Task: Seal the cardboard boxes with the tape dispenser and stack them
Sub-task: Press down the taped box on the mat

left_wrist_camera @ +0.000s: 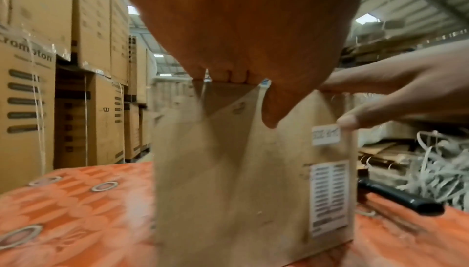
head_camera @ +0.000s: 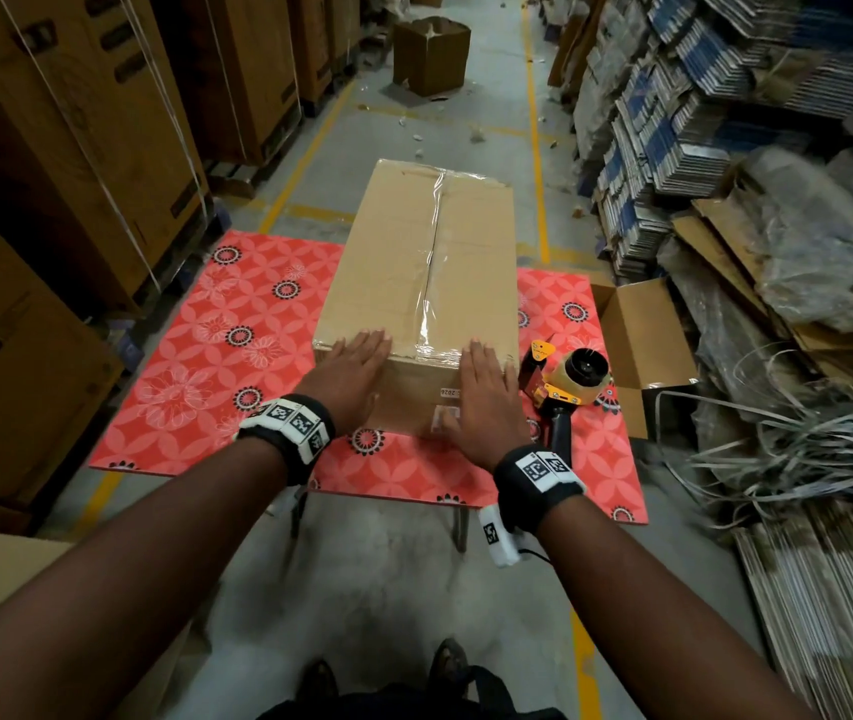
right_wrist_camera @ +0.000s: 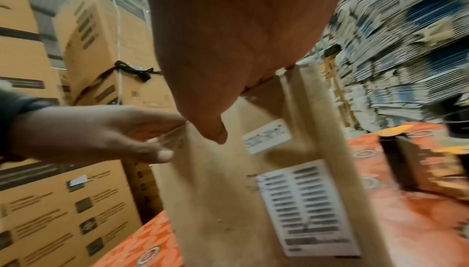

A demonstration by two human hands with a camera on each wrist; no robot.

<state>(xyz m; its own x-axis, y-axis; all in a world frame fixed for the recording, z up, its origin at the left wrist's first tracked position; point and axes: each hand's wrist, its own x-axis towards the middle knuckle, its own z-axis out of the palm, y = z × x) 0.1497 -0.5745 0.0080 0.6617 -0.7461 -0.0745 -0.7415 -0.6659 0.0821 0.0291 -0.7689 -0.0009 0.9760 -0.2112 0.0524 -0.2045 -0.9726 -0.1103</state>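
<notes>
Only the head view shows clear tape along the box (head_camera: 416,283) top; the blurred wrist views show what seem to be printed labels on its near end. Left hand (head_camera: 349,374) and right hand (head_camera: 484,392) lie flat, fingers straight, over the box's near top edge on the table (head_camera: 164,402). The tape dispenser (head_camera: 564,384) lies just right of the right hand.

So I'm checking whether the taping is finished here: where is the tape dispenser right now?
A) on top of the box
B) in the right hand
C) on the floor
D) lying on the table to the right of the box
D: the tape dispenser lies on the table just right of the box, while the left hand and right hand lie flat on the box's near edge.
</notes>
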